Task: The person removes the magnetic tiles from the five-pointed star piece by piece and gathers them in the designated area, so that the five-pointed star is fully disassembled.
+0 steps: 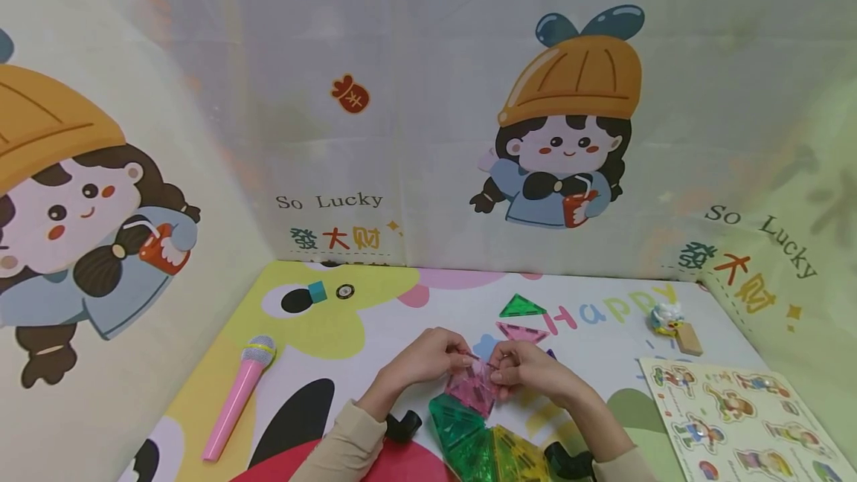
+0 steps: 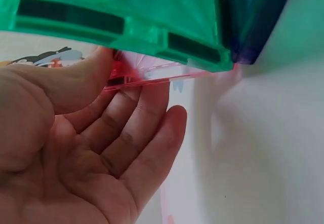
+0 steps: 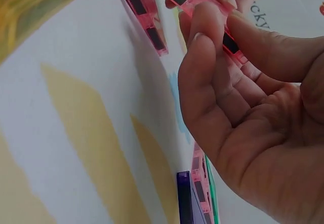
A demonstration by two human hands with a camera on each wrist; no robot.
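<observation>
While hands [image 1: 478, 363] pinch pink tile [image 1: 472, 389] (wrist: magnets).

The head view looks forward and down from above the person's forearms across the printed mat [image 1: 375, 333] to the cartoon backdrop, taking in both hands at mid-distance near the lower middle of the picture. The left wrist view sits very near the left hand [image 2: 86, 153], looking along the palm toward the fingertips and up at the underside of a green tile [image 2: 126, 11] and a pink tile [image 2: 152, 74]. The right wrist view is equally close to the right hand [image 3: 243, 107], facing past its fingers over the mat; all 3 views share the pink tile [image 1: 472, 387] held between the hands.
</observation>
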